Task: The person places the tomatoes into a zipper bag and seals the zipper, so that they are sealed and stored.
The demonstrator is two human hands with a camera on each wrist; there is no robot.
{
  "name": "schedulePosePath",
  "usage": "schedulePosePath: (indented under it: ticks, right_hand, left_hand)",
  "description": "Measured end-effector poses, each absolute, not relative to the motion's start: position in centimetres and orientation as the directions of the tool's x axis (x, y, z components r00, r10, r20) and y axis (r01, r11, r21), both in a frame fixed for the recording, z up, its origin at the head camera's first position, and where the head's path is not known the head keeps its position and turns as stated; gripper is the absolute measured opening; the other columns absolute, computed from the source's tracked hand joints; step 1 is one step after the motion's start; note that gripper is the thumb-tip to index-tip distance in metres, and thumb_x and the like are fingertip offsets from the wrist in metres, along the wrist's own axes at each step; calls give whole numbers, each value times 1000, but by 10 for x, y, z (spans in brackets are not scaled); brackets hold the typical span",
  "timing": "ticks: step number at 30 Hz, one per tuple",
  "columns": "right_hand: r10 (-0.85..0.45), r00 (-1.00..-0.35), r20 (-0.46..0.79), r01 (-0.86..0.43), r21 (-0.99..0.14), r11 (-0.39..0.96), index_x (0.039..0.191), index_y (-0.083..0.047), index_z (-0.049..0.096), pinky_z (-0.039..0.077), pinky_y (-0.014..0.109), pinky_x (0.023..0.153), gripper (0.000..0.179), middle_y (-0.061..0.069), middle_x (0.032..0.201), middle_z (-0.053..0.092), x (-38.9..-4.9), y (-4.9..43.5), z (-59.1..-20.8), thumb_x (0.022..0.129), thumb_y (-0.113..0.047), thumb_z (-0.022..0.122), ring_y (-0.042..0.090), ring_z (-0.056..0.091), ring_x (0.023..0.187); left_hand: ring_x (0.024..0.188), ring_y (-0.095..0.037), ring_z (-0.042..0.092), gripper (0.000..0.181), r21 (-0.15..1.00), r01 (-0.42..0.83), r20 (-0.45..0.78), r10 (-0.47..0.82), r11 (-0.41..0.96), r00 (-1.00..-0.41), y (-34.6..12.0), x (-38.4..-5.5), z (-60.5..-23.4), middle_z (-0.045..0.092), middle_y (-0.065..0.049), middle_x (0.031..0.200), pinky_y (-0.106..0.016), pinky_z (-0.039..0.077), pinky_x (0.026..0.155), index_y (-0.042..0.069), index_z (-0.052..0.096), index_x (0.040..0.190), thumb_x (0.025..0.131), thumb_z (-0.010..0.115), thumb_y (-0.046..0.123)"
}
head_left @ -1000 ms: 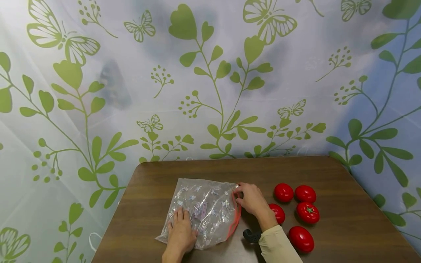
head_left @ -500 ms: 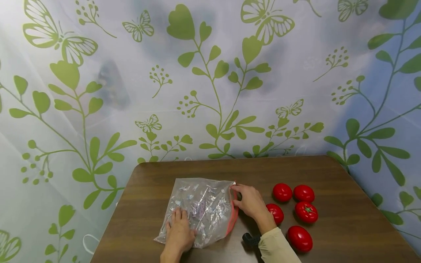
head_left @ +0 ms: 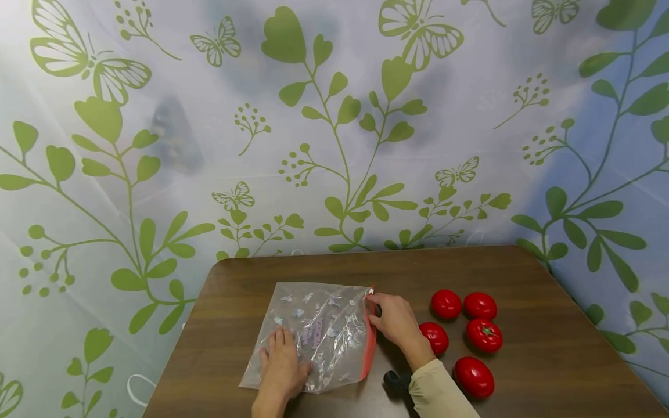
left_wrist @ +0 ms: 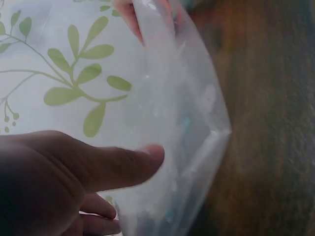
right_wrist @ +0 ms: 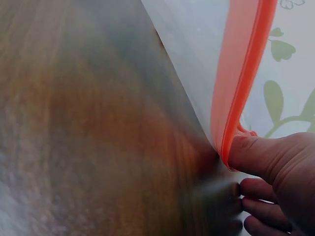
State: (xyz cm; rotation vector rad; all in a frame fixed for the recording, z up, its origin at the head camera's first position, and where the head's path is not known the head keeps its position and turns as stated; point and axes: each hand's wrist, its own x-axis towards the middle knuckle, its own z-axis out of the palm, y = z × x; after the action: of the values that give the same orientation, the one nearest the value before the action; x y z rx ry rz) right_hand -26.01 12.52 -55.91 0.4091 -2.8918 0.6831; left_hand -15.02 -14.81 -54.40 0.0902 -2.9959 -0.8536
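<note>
A clear plastic zip bag (head_left: 326, 316) with small printed figures lies flat on the table, its red zip strip (head_left: 369, 354) facing right. My left hand (head_left: 284, 363) rests on the bag's lower left part with fingers extended. In the left wrist view the thumb of the left hand (left_wrist: 83, 169) lies straight beside the clear film (left_wrist: 197, 108). At the bag's far right corner, by a small white slider (head_left: 371, 291), my right hand (head_left: 397, 322) pinches the edge. The right wrist view shows its thumb (right_wrist: 256, 152) against the red strip (right_wrist: 241, 73); the fingertips behind are partly hidden.
Several red tomatoes lie to the right of the bag, one tomato (head_left: 435, 338) close beside the right forearm and another tomato (head_left: 474, 377) nearer the front. A black curved piece (head_left: 396, 381) sits at the right wrist. A leaf-patterned curtain (head_left: 334, 128) hangs behind the brown table (head_left: 554, 348).
The bag's film looks smoother and flatter than before, and its red edge stands straighter. Both hands keep nearly the same places on the bag; the whole head view has shifted slightly.
</note>
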Motion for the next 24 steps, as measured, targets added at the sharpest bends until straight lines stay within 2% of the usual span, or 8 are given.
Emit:
schedulePosePath:
  ticks: [5,12,19,24]
  right_hand:
    - [-223,-956,188,-284,-420,862,127,-18,81,62,54,98,41,4,131,80,-259,124,-557,88,-19,92,32,77,113]
    - [-220,-957,188,-281,-420,863,125,-18,81,62,54,95,39,3,124,81,-261,123,-557,87,-18,92,31,77,105]
    - [-220,-958,182,-278,-420,864,125,-18,81,62,54,93,39,4,120,81,-260,122,-557,88,-18,92,32,76,103]
    - [-207,-963,173,-262,-414,872,125,-19,81,63,54,92,40,5,117,82,-259,121,-555,87,-20,92,32,77,102]
  left_hand:
    - [156,-61,35,94,547,35,37,18,837,-999,-138,-148,-526,39,-44,163,-78,27,124,-20,41,154,90,88,30]
    - [151,-61,43,88,586,218,103,195,780,-975,-112,-148,-515,47,-44,157,-73,33,124,-23,45,151,94,84,32]
    - [152,-56,45,83,577,237,61,248,782,-967,-89,-147,-512,50,-39,158,-69,37,124,-18,48,151,97,82,35]
    - [148,-51,52,84,545,258,90,251,798,-964,-73,-147,-515,56,-34,155,-66,43,121,-15,51,151,95,84,38]
